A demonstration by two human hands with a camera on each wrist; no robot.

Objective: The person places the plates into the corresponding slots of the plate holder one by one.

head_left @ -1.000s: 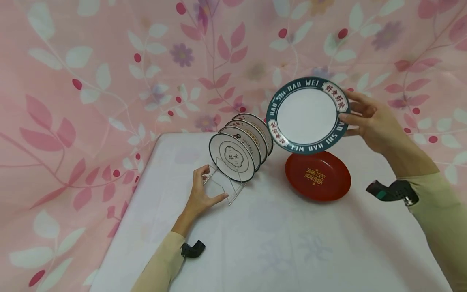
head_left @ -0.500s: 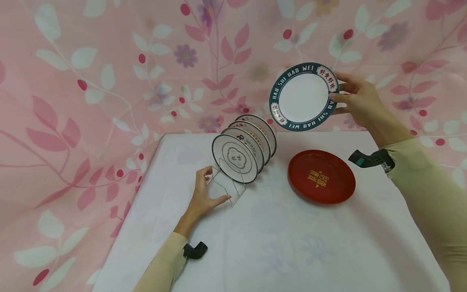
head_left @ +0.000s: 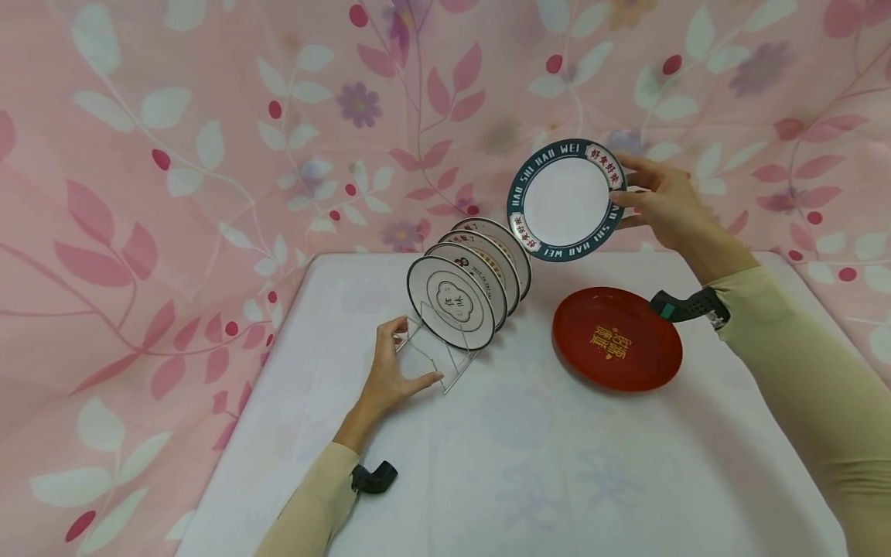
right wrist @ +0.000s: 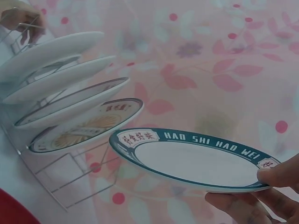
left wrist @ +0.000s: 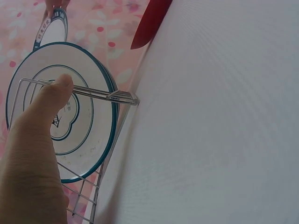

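Note:
My right hand (head_left: 670, 203) pinches the right edge of a white plate with a dark teal lettered rim (head_left: 567, 199), held tilted in the air behind the red plate. Several white plates with dark rims stand in a row in a wire rack (head_left: 455, 371); the front one (head_left: 445, 298) leans with its face toward me. My left hand (head_left: 391, 371) grips the near end of the rack, thumb on one side and fingers on the other. In the right wrist view, the held plate (right wrist: 201, 161) is beside the rack's bare wire slots (right wrist: 77, 177).
A red plate with gold characters (head_left: 616, 338) lies on the white-covered table (head_left: 515, 464), right of the rack. A pink floral cloth (head_left: 209, 116) hangs behind the table and along its left side.
The right hand first lifted the teal-rimmed plate up and away, then brought it left and lower, closer to the rack. The left hand keeps its grip on the rack.

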